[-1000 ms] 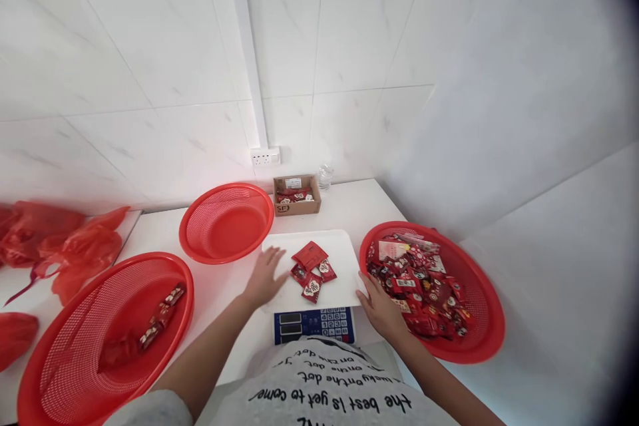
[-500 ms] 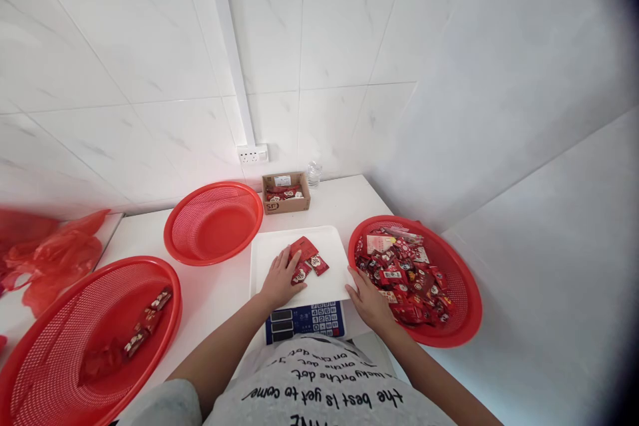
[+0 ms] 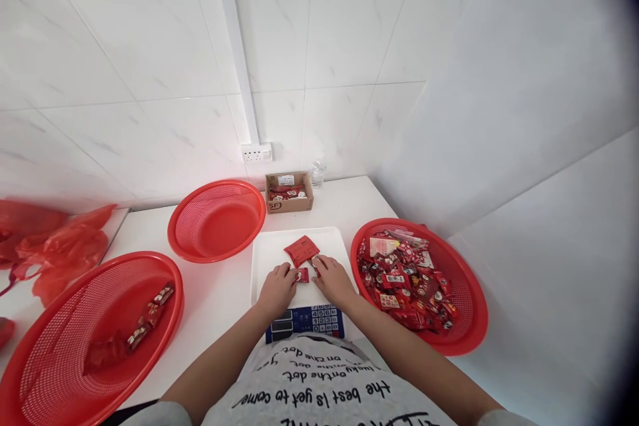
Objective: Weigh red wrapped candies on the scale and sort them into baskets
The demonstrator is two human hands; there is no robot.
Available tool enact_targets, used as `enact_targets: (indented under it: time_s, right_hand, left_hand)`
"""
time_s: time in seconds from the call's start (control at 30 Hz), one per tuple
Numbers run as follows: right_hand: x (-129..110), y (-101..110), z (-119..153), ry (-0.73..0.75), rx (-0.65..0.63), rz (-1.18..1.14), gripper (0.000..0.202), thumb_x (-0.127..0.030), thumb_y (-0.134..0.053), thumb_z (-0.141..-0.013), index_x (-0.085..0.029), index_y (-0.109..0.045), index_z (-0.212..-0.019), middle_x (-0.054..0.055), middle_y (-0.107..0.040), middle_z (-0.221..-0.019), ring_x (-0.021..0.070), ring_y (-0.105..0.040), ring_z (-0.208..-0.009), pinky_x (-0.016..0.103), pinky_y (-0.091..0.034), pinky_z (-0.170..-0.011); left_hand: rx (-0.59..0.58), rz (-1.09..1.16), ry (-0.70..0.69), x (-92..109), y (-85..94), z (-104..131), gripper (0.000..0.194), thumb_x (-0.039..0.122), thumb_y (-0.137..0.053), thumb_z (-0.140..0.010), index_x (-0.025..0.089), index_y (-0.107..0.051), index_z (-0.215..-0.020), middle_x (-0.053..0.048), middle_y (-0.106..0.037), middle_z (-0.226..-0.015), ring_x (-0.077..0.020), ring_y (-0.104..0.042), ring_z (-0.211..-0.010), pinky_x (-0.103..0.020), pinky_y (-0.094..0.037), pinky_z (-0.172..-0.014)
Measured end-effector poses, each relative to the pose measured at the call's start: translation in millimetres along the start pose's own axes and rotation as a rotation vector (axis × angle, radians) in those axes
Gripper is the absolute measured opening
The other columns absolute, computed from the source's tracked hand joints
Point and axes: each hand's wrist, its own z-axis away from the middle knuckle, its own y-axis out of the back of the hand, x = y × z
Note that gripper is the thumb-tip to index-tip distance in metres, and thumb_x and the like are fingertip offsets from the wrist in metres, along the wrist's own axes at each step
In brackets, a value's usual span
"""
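On the white scale tray [image 3: 327,239] lie a flat red packet [image 3: 302,250] and smaller red packets partly hidden by my fingers. My left hand [image 3: 278,287] is at the tray's left half, its fingers closed on a small red packet [image 3: 303,275]. To its right, my right hand [image 3: 335,279] has its fingers pressed around another small packet [image 3: 314,263], mostly covered. The flat packet rests beyond both hands, touched by neither. Below the tray shows the scale's blue keypad [image 3: 319,321].
At the right stands a red basket [image 3: 472,293] full of red packets. A red basket [image 3: 217,223] without packets sits at back left, another [image 3: 54,339] with several packets at front left. A small carton [image 3: 289,204], a clear plastic item [image 3: 317,173] and red bags [image 3: 74,246] stand further back.
My right hand has moved left from the tray's right edge onto the small packets. My left hand has drawn back slightly off the flat packet. The view has shifted a little.
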Motion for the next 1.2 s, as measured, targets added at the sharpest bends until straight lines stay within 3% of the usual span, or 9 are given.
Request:
enact_targets:
  time_s: [0.07,0.17,0.3,0.43,0.53,0.77,0.9,1.03,1.2]
  right_hand:
    - [-0.5,-0.8,-1.4,0.003,-0.002,-0.035,0.035,-0.016,-0.044,-0.082,-0.019,-0.056,-0.115,0.01,-0.056,-0.119,0.0235,-0.048,-0.11,0.036,-0.037,-0.095]
    - [2.8,0.7,-0.3,-0.068,0.003,-0.209,0.035,-0.012,-0.038,-0.082,-0.019,-0.057,-0.11,0.008,-0.061,-0.109,0.0216,-0.051,-0.105,0.035,-0.039,-0.092]
    - [2.2,8.5,2.8,-0.307,0.013,-0.761,0.023,-0.029,-0.047,-0.082,-0.021,-0.057,-0.101,0.005,-0.064,-0.098,0.0205,-0.057,-0.094,0.039,-0.043,-0.087]
    - [-9.4,16.5,7.2,-0.389,-0.172,-1.45,0.033,-0.045,-0.063,-0.072,-0.023,-0.057,-0.096,0.004,-0.062,-0.106,0.0183,-0.058,-0.097,0.039,-0.047,-0.086]
    - [-18.3,16.9,8.9,-0.355,-0.271,-1.599,0.039,-0.044,-0.071,-0.066,-0.021,-0.058,-0.095,0.004,-0.064,-0.101,0.0172,-0.06,-0.093,0.039,-0.046,-0.088]
    - [-23.0,16.2,5.7,-0.453,-0.091,-1.54,0.04,-0.053,-0.065,-0.069,-0.021,-0.057,-0.094,0.003,-0.065,-0.091,0.017,-0.061,-0.083,0.035,-0.046,-0.084]
    - [-38.4,16.1,6.3,-0.183,-0.149,-1.202,0.037,-0.051,-0.053,-0.08,-0.021,-0.057,-0.102,0.004,-0.064,-0.098,0.0188,-0.059,-0.09,0.037,-0.044,-0.087]
    - [-45.0,10.9,-0.2,0.063,-0.163,-0.853,0.037,-0.043,-0.045,-0.085,-0.023,-0.055,-0.115,0.006,-0.056,-0.122,0.0209,-0.049,-0.114,0.04,-0.036,-0.099]
    - [-22.6,8.7,-27.5,0.021,-0.072,-0.29,0.05,-0.025,-0.046,-0.082,-0.022,-0.043,-0.132,0.008,-0.029,-0.147,0.0251,-0.019,-0.136,0.046,-0.019,-0.108]
  left_hand:
    - [-0.007,0.081,0.025,0.1,4.0,2.1,0.027,0.017,-0.041,-0.084,0.021,-0.057,-0.105,-0.01,-0.054,-0.114,-0.024,-0.049,-0.104,-0.041,-0.037,-0.093]
    - [0.027,0.5,0.215,-2.6,11.6,2.5,0.017,0.022,-0.046,-0.082,0.022,-0.059,-0.093,-0.008,-0.055,-0.112,-0.0235,-0.046,-0.108,-0.041,-0.032,-0.098]
    - [-0.002,0.905,0.471,-4.8,20.6,-0.4,0.02,0.037,-0.048,-0.081,0.019,-0.056,-0.084,-0.008,-0.059,-0.092,-0.0215,-0.053,-0.092,-0.039,-0.042,-0.085]
    - [-0.132,1.11,0.521,4.0,23.6,-0.8,0.033,0.048,-0.048,-0.079,0.019,-0.055,-0.092,-0.006,-0.061,-0.087,-0.0145,-0.056,-0.075,-0.03,-0.047,-0.07]
    - [-0.233,1.239,0.518,15.0,23.1,1.4,0.036,0.048,-0.06,-0.071,0.018,-0.057,-0.09,-0.005,-0.062,-0.084,-0.0127,-0.055,-0.072,-0.026,-0.046,-0.066]
    - [-0.264,1.569,0.654,22.0,27.2,6.6,0.048,0.06,-0.058,-0.072,0.022,-0.05,-0.1,-0.005,-0.06,-0.1,-0.0141,-0.06,-0.08,-0.032,-0.049,-0.074]
    - [-0.391,1.646,0.61,24.5,25.0,9.5,0.051,0.058,-0.059,-0.073,0.022,-0.051,-0.107,-0.007,-0.061,-0.102,-0.0183,-0.062,-0.085,-0.036,-0.051,-0.076]
    - [-0.178,1.809,0.773,22.4,20.8,10.3,0.037,0.045,-0.063,-0.077,0.018,-0.055,-0.1,-0.004,-0.064,-0.086,-0.014,-0.063,-0.077,-0.027,-0.052,-0.072]
    - [-0.065,1.819,0.902,11.0,28.4,12.7,0.031,0.031,-0.062,-0.08,0.019,-0.054,-0.108,-0.005,-0.066,-0.086,-0.0143,-0.065,-0.07,-0.025,-0.052,-0.063]
